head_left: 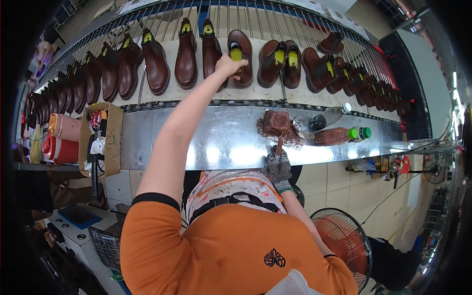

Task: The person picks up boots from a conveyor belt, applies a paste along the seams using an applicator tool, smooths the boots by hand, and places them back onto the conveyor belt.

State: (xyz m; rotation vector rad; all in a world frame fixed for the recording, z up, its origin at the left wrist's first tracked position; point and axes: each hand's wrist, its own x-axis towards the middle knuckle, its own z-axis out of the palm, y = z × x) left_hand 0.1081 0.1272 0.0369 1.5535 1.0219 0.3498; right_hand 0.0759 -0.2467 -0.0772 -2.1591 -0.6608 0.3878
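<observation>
L hand (230,67), bare, is clamped on a brown Chelsea boot (247,49) on the conveyor (300,98), just past the desk's (135,137) far edge; exact finger placement partly hidden. R hand (279,169), gloved, is at desk's near edge, fingers closed round a narrow brown stick (279,149), poss. a handle.

Main risk, I'd say: boot bumping its neighbours, b/c the L-side boot (210,51) & R-side boot (268,69) stand v. close; a sideways pull could scuff leather or tip one. One-handed hold at long reach might slip too, esp. if fingers only catch the boot's upper.

Crumbly brown lump (278,122) sits nr desk's far edge, R of centre, w/ loose bits around it: a forearm dragged thru could smear bits toward the boots.

Clear bottle w/ dark liquid (332,117), brown-filled bottle (330,136) & green-capped bottle (363,133) crowd desk's R half: an elbow knock or loose cap = poss. spill. At desk's L end, cardboard box (114,132) has a black handle (94,179) jutting past near edge, so clothing might snag it.
</observation>
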